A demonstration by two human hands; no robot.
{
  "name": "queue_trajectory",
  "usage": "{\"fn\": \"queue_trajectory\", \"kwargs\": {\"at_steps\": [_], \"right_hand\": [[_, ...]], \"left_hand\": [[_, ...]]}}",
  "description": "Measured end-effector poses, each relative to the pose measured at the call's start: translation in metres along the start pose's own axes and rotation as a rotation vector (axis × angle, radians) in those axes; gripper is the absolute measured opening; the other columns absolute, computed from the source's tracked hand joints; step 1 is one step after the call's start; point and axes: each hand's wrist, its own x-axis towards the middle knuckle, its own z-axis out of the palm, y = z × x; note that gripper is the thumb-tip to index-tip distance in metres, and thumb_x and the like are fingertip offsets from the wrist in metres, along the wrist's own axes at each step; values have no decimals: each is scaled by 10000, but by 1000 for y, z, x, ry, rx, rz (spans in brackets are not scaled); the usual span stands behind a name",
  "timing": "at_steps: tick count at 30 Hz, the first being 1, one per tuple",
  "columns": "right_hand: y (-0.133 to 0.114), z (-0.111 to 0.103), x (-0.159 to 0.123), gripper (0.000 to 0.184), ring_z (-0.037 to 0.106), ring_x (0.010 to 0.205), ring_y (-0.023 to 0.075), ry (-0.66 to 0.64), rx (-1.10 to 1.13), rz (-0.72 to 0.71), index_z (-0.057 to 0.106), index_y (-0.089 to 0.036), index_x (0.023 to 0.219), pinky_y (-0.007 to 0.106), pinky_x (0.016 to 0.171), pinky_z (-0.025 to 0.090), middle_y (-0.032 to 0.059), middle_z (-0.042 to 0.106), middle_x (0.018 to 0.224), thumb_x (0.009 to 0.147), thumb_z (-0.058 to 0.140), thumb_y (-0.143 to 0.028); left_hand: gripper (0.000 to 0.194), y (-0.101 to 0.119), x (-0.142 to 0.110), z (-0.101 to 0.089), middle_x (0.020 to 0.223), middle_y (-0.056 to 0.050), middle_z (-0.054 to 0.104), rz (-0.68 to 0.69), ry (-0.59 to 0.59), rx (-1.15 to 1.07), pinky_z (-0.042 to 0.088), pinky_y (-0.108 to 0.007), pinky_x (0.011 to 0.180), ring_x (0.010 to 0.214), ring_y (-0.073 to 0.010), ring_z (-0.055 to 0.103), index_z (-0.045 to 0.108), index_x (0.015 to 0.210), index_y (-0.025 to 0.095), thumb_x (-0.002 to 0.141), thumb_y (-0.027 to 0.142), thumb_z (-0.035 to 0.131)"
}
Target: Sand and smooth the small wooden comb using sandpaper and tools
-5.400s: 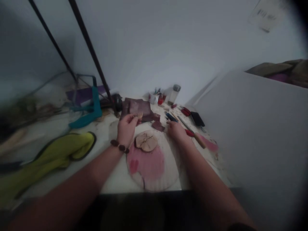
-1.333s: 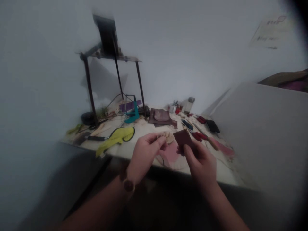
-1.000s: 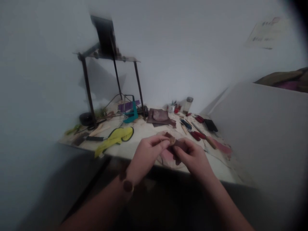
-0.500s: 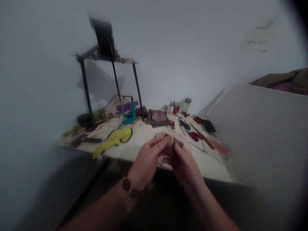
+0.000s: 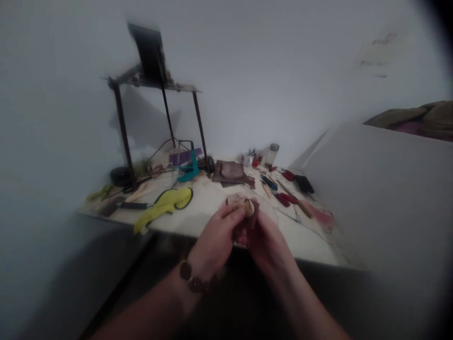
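the left hand [image 5: 212, 241] pinches a small pale comb [image 5: 249, 208] between thumb and fingers, its rounded end showing past them, over the near side of the table [image 5: 307, 248]. the right hand [image 5: 268, 243] has its fingers curled around a brown sheet [image 5: 252, 220], perhaps sandpaper, right by the comb; whether the two touch is hard to tell. good handling probably calls for a firm left pinch clear of the slender teeth, and a sheet bent to the curve under light, even pressure.

A pale table [image 5: 207, 208] bears yellow cloth [image 5: 168, 203] and brown sheets [image 5: 230, 171].
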Motion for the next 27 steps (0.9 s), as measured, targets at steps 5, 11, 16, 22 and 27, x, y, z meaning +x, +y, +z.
{"fn": "queue_trajectory", "kwargs": {"at_steps": [5, 11, 16, 22, 27], "right_hand": [[4, 2, -3, 445, 693, 904, 190, -26, -6, 56, 717, -311, 1321, 264, 695, 607, 56, 741, 1250, 1016, 761, -632], [-6, -9, -5, 341, 597, 661, 155, 75, -170, -170, 694, -233, 905, 270, 607, 541, 10, 676, 810, 974, 828, -539], [-25, -9, -12, 289, 689, 716, 185, 212, -572, -389, 719, -220, 847, 306, 696, 569, 31, 756, 780, 961, 865, -443], [-36, -8, -16, 277, 710, 734, 212, 249, -825, -455, 760, -220, 889, 325, 680, 568, 50, 796, 813, 919, 871, -472], [-43, -11, -19, 250, 725, 753, 216, 214, -874, -425, 783, -221, 904, 330, 701, 578, 48, 803, 827, 923, 857, -459]], "left_hand": [[414, -5, -1, -7, 1057, -84, 777, -68, -8, 40, 544, -225, 598, 835, -175, 697, 859, 1265, 222, 912, 434, 913], [268, -4, 2, -12, 1220, -131, 813, 151, 53, 202, 610, -372, 1018, 1120, -256, 756, 870, 1111, 170, 972, 400, 851], [387, -2, -5, -13, 991, -41, 827, 257, 162, 519, 613, -315, 853, 881, -201, 774, 784, 1393, 233, 1027, 360, 780], [274, 4, -8, -12, 997, -51, 845, 397, 55, 768, 591, -309, 844, 852, -201, 771, 877, 1257, 242, 1061, 318, 701], [274, 12, -4, -15, 934, -59, 845, 263, 15, 663, 583, -313, 796, 844, -226, 765, 877, 1186, 198, 978, 365, 814]]}}
